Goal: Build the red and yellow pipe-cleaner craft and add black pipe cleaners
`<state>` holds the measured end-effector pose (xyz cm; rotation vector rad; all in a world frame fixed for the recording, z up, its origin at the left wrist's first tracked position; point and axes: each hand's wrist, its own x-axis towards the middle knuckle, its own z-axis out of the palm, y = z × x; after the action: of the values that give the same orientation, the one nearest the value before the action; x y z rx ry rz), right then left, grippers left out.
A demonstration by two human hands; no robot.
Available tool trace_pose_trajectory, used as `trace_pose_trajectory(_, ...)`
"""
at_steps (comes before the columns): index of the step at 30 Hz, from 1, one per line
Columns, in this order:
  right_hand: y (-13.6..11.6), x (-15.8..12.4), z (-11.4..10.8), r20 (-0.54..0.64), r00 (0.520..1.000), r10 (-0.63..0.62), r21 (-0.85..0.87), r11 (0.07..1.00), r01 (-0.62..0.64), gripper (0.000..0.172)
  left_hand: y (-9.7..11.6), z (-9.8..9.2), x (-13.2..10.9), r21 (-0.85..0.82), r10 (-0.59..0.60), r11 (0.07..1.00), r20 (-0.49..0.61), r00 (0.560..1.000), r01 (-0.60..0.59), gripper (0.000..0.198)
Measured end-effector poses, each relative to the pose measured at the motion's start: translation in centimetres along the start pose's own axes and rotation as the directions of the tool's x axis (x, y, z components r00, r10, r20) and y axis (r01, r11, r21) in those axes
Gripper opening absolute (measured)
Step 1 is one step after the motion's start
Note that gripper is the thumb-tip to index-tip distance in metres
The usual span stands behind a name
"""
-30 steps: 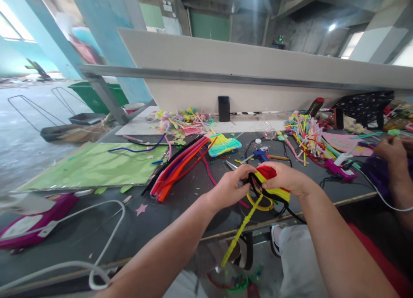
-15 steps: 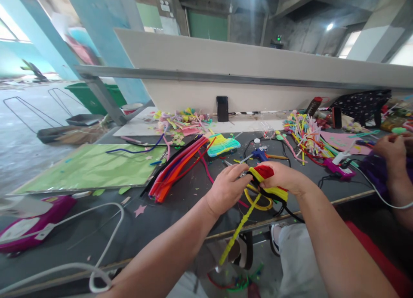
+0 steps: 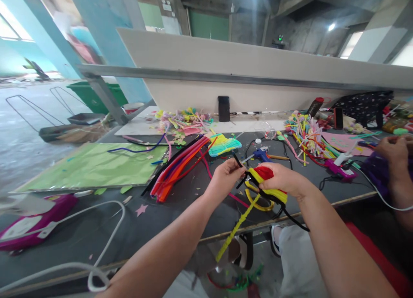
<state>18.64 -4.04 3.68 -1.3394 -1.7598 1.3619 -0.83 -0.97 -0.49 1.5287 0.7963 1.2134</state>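
Note:
My right hand (image 3: 284, 177) is wrapped round a red, yellow and black fuzzy piece (image 3: 274, 191) over the table's front edge. My left hand (image 3: 227, 175) pinches a thin black stem (image 3: 238, 161) at the left end of that piece. From the piece a twisted yellow stem (image 3: 237, 229) hangs down past the edge, and a black stem trails towards my right wrist. Just below lies a yellow loop (image 3: 262, 204). Beyond my hands are a blue glue gun (image 3: 260, 155) and a yellow and turquoise fuzzy piece (image 3: 223, 145).
Red, orange and black stems (image 3: 174, 171) lie left of my hands, beside a green sheet (image 3: 97, 166). A phone (image 3: 223, 109) leans on the back board. Magenta power strips (image 3: 341, 170) sit on the table. Another person's hand (image 3: 393, 149) is at the far right.
My left hand has drawn slightly back to the left, and its fingers now pinch the black stem, which stands up above them. The silvery scissor tips beside my left hand no longer show.

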Motion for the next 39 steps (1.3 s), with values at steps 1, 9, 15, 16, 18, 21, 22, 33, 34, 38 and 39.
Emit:
trace_pose_trajectory(1,0.1,0.0,-0.1,-0.008,1.0,0.005,0.004,1.0,-0.005,0.039,0.3,-0.1,0.0,-0.037,-0.028,0.999,0.051,0.998,0.03,0.016)
trace_pose_trajectory(9,0.8,0.0,-0.7,-0.036,0.999,-0.016,0.015,1.0,0.017,0.046,0.7,0.3,-0.6,0.05,0.004,0.999,0.108,0.994,-0.009,0.027)
trace_pose_trajectory(15,0.6,0.0,-0.5,-0.04,0.998,-0.044,-0.025,0.999,0.043,0.044,0.7,0.6,-0.7,-0.182,0.014,0.983,0.152,0.988,0.014,0.045)
trace_pose_trajectory(16,0.5,0.0,-0.4,-0.033,0.998,-0.047,-0.045,0.998,0.046,0.042,0.6,0.7,-0.7,-0.255,-0.023,0.965,0.165,0.986,0.066,0.05)
trace_pose_trajectory(18,0.2,-0.1,-0.1,-0.022,0.998,-0.051,-0.08,0.996,0.05,0.038,0.5,0.8,-0.7,-0.347,-0.096,0.924,0.2,0.975,0.162,0.052)
trace_pose_trajectory(21,-0.2,-0.3,-0.1,-0.001,0.998,-0.057,-0.027,0.998,0.057,0.041,0.2,0.9,-0.5,-0.391,-0.135,0.896,0.21,0.968,0.21,0.041)
trace_pose_trajectory(22,-0.3,-0.4,-0.3,0.007,0.998,-0.06,0.041,0.997,0.059,0.044,0.2,0.8,-0.4,-0.402,-0.137,0.893,0.182,0.974,0.201,0.037)
trace_pose_trajectory(33,3.2,1.1,-2.9,-0.156,0.987,0.032,0.616,0.785,0.072,0.038,-0.2,-1.6,1.5,-0.666,-0.228,0.746,-0.229,0.946,0.019,0.035)
trace_pose_trajectory(34,3.2,1.1,-2.4,-0.107,0.994,0.014,0.615,0.787,0.055,0.042,-0.2,-1.6,1.5,-0.675,-0.226,0.737,-0.239,0.944,0.005,0.036)
trace_pose_trajectory(38,2.4,1.2,0.0,-0.028,0.994,-0.107,0.661,0.744,0.099,0.049,0.0,-1.2,1.4,-0.672,-0.201,0.74,-0.252,0.947,-0.021,0.037)
trace_pose_trajectory(39,2.2,1.4,0.5,-0.059,0.992,-0.11,0.676,0.727,0.121,0.046,0.0,-1.1,1.3,-0.667,-0.193,0.745,-0.229,0.954,-0.009,0.036)
